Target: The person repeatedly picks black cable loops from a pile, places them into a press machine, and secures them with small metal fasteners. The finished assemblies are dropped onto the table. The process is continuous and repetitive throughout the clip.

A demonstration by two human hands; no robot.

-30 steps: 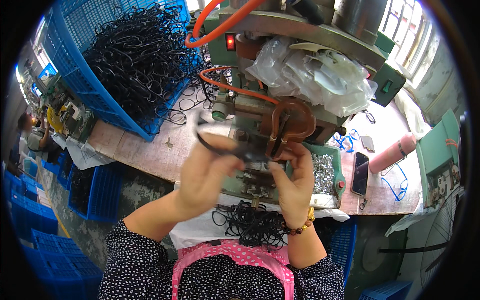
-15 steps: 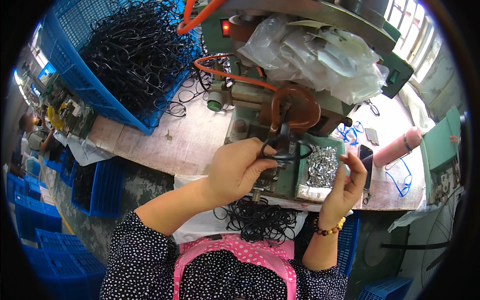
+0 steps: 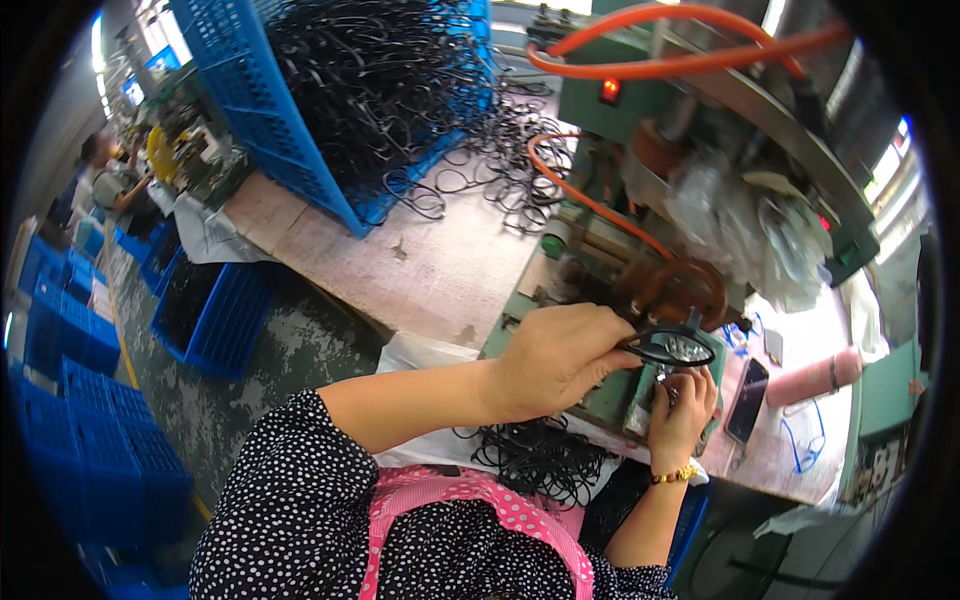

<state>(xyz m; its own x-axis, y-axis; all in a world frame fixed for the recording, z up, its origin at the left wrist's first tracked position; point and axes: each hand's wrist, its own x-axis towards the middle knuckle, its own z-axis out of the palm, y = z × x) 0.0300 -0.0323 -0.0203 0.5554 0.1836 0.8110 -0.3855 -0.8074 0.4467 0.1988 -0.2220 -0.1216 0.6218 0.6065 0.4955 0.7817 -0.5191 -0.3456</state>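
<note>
My left hand [image 3: 565, 365] pinches a black eyeglass frame [image 3: 668, 357] by its edge, holding it in front of the machine. Just below it, my right hand [image 3: 684, 412] is at a tray [image 3: 637, 416] of small shiny metal parts [image 3: 688, 347]. Its fingers are curled together, and whatever lies between them is too small to name. Part of the tray is hidden behind my hands and the frame. A heap of black eyeglass frames [image 3: 540, 462] rests on white cloth near my lap.
A green press machine [image 3: 597, 120] with orange hoses and plastic wrapping stands ahead. On the left, a big blue crate [image 3: 285, 130] overflows with black frames. A phone [image 3: 746, 402], a pink bottle [image 3: 815, 377] and blue glasses [image 3: 803, 440] lie at right. Another person [image 3: 115, 185] sits far left.
My view has turned, so the scene is shifted and tilted. My right hand has come down from beside the metal parts to the tray, its fingers now curled. The left still holds the eyeglass frame.
</note>
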